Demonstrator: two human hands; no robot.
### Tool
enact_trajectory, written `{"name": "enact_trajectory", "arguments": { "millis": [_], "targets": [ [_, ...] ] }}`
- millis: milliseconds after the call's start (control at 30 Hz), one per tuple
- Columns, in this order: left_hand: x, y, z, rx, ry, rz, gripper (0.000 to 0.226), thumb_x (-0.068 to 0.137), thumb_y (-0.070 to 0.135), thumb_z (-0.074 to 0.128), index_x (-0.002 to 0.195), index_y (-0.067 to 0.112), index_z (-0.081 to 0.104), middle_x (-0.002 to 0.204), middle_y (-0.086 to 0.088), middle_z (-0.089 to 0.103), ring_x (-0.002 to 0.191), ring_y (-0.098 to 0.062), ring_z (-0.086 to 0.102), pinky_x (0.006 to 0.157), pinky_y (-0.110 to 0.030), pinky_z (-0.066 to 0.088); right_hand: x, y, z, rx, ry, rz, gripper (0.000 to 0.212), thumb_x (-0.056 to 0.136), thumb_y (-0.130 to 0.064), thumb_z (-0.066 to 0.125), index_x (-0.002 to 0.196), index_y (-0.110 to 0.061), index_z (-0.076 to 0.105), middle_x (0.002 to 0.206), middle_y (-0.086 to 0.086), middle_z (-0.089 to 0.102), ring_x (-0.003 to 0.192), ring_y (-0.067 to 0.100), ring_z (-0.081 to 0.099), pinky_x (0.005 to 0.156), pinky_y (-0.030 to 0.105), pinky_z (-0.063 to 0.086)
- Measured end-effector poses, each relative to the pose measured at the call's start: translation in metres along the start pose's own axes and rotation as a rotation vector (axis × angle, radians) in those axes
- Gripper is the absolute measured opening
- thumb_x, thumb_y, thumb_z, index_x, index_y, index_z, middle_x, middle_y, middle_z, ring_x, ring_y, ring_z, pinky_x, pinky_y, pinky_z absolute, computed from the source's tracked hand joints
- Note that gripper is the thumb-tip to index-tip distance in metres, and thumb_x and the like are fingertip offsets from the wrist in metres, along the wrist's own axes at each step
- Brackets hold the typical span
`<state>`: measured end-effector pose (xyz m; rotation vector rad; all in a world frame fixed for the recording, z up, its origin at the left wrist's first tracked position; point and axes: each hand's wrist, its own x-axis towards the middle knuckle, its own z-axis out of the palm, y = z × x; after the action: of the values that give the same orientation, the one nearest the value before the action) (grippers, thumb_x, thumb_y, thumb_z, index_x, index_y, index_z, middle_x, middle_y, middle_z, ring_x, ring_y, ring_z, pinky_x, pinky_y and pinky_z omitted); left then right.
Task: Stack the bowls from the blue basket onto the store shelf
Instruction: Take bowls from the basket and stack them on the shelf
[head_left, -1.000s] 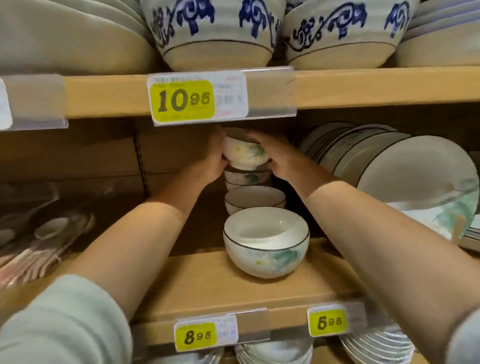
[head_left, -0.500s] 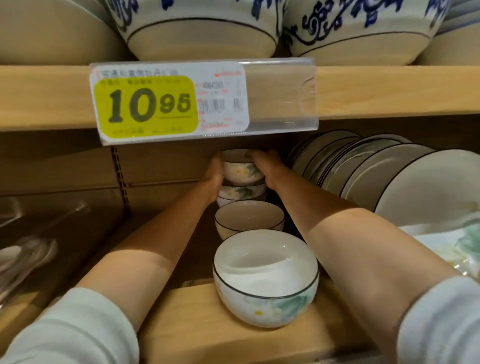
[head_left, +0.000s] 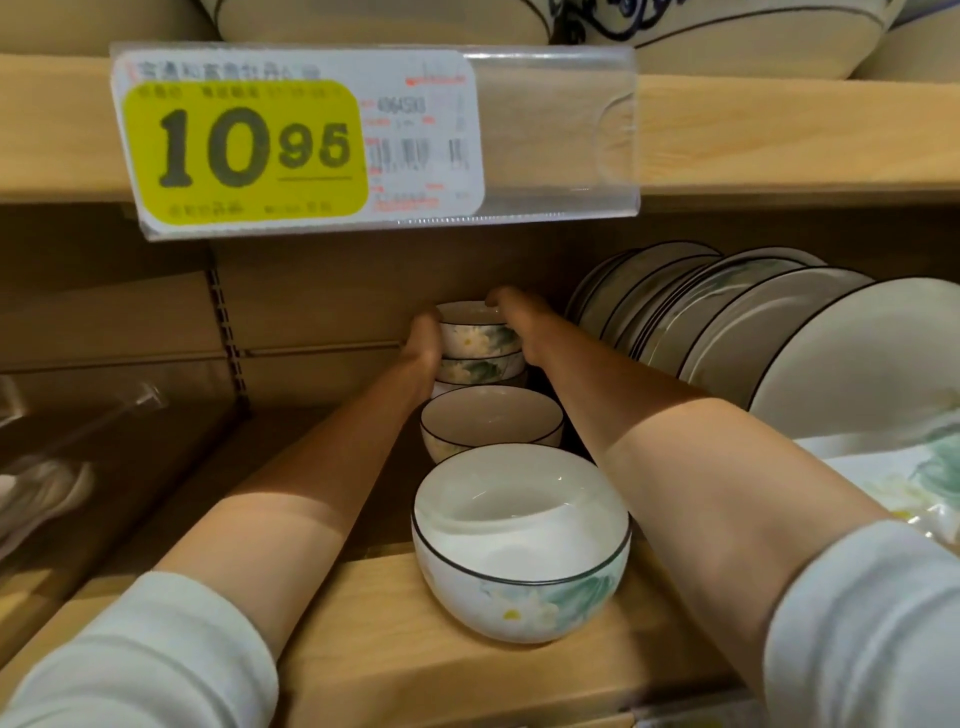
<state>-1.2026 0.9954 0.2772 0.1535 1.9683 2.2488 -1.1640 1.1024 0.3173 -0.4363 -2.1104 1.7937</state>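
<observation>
Centre of the frame, deep in a wooden store shelf (head_left: 363, 649): both bare forearms reach in to a short stack of small floral bowls at the back. The left hand (head_left: 425, 340) is wrapped against the left side of the top bowl (head_left: 475, 332). The right hand (head_left: 511, 325) holds its right side, with fingers (head_left: 493, 303) curled over the rim. This bowl sits nested on the second bowl (head_left: 480, 366) of the stack.

In front of the stack, between the two arms, stand a dark-rimmed bowl (head_left: 491, 421) and, nearest the camera, a larger white bowl (head_left: 519, 545) with a green and yellow flower. At right, a row of dark-rimmed plates (head_left: 727, 322) leans on edge just beside the right forearm. At left lie blurred items in clear wrapping (head_left: 47, 483). Across the top, an upper shelf (head_left: 779, 130) carries a price tag (head_left: 296, 140) reading 10.95 that hangs low over the opening. Pale sleeves (head_left: 145, 660) fill the lower corners.
</observation>
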Motion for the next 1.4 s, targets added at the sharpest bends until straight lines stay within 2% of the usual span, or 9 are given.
{"name": "enact_trajectory", "arguments": {
  "millis": [133, 233, 300, 467, 767, 833, 933, 1033, 1400],
  "targets": [
    [0.001, -0.006, -0.003, 0.003, 0.0, -0.029, 0.049, 0.093, 0.05, 0.027, 0.085, 0.017, 0.063, 0.076, -0.013, 0.068, 0.07, -0.028, 0.066, 0.046, -0.025, 0.052, 0.002, 0.001, 0.002, -0.033, -0.028, 0.042, 0.029, 0.09, -0.03, 0.051, 0.111, -0.011, 0.054, 0.121, 0.016, 0.054, 0.102, 0.031, 0.053, 0.081, 0.036, 0.045],
    [0.004, -0.006, -0.005, 0.025, -0.001, -0.018, 0.046, 0.091, 0.047, 0.028, 0.085, 0.018, 0.064, 0.077, -0.013, 0.069, 0.071, -0.028, 0.066, 0.054, -0.029, 0.052, 0.003, 0.002, 0.002, -0.047, -0.063, 0.079, 0.029, 0.091, -0.032, 0.05, 0.111, -0.011, 0.052, 0.115, 0.014, 0.051, 0.089, 0.027, 0.05, 0.064, 0.03, 0.041],
    [0.005, -0.006, -0.006, 0.044, -0.001, -0.014, 0.044, 0.09, 0.046, 0.029, 0.084, 0.018, 0.063, 0.072, -0.012, 0.07, 0.069, -0.028, 0.066, 0.052, -0.028, 0.051, 0.005, 0.003, 0.002, -0.065, -0.07, 0.09, 0.028, 0.092, -0.032, 0.05, 0.11, -0.011, 0.052, 0.115, 0.014, 0.052, 0.09, 0.027, 0.051, 0.07, 0.032, 0.043],
    [0.008, -0.008, -0.008, 0.066, -0.003, -0.003, 0.047, 0.091, 0.047, 0.026, 0.088, 0.018, 0.063, 0.076, -0.013, 0.071, 0.073, -0.029, 0.065, 0.06, -0.03, 0.051, 0.004, 0.005, 0.003, -0.11, -0.095, 0.102, 0.045, 0.092, -0.031, 0.051, 0.131, -0.01, 0.047, 0.114, 0.013, 0.044, 0.089, 0.026, 0.045, 0.062, 0.03, 0.038],
    [0.004, -0.01, -0.007, 0.069, 0.0, -0.001, 0.044, 0.093, 0.043, 0.027, 0.085, 0.018, 0.061, 0.073, -0.012, 0.067, 0.066, -0.026, 0.063, 0.055, -0.027, 0.047, 0.002, 0.006, 0.005, -0.09, -0.093, 0.152, 0.028, 0.092, -0.037, 0.05, 0.106, -0.012, 0.053, 0.101, 0.014, 0.055, 0.073, 0.025, 0.053, 0.05, 0.025, 0.037],
    [0.003, -0.01, -0.007, 0.067, -0.003, 0.007, 0.045, 0.094, 0.043, 0.026, 0.084, 0.018, 0.062, 0.074, -0.012, 0.067, 0.066, -0.026, 0.063, 0.054, -0.027, 0.047, 0.003, 0.006, 0.006, -0.089, -0.106, 0.145, 0.033, 0.093, -0.037, 0.048, 0.111, -0.012, 0.059, 0.111, 0.015, 0.06, 0.084, 0.029, 0.059, 0.054, 0.026, 0.042],
    [0.004, -0.01, -0.007, 0.084, -0.009, 0.009, 0.045, 0.094, 0.042, 0.025, 0.085, 0.017, 0.062, 0.079, -0.013, 0.067, 0.069, -0.027, 0.062, 0.057, -0.028, 0.046, 0.007, 0.008, 0.007, -0.095, -0.088, 0.122, 0.042, 0.094, -0.039, 0.046, 0.119, -0.011, 0.062, 0.123, 0.016, 0.059, 0.109, 0.032, 0.058, 0.081, 0.034, 0.051],
    [0.004, -0.011, -0.007, 0.092, -0.006, 0.014, 0.047, 0.096, 0.042, 0.023, 0.086, 0.018, 0.062, 0.08, -0.014, 0.067, 0.07, -0.028, 0.062, 0.058, -0.029, 0.046, 0.01, 0.008, 0.007, -0.082, -0.079, 0.118, 0.043, 0.095, -0.04, 0.044, 0.122, -0.01, 0.059, 0.125, 0.017, 0.058, 0.112, 0.032, 0.056, 0.097, 0.039, 0.047],
    [0.009, -0.013, -0.003, 0.022, 0.051, 0.073, 0.04, 0.1, 0.03, 0.024, 0.08, 0.017, 0.057, 0.072, -0.009, 0.062, 0.061, -0.021, 0.058, 0.033, -0.016, 0.041, 0.009, 0.01, 0.007, -0.076, -0.076, 0.106, 0.042, 0.096, -0.035, 0.041, 0.126, -0.01, 0.056, 0.127, 0.015, 0.055, 0.114, 0.031, 0.053, 0.102, 0.04, 0.044]
  ]
}}
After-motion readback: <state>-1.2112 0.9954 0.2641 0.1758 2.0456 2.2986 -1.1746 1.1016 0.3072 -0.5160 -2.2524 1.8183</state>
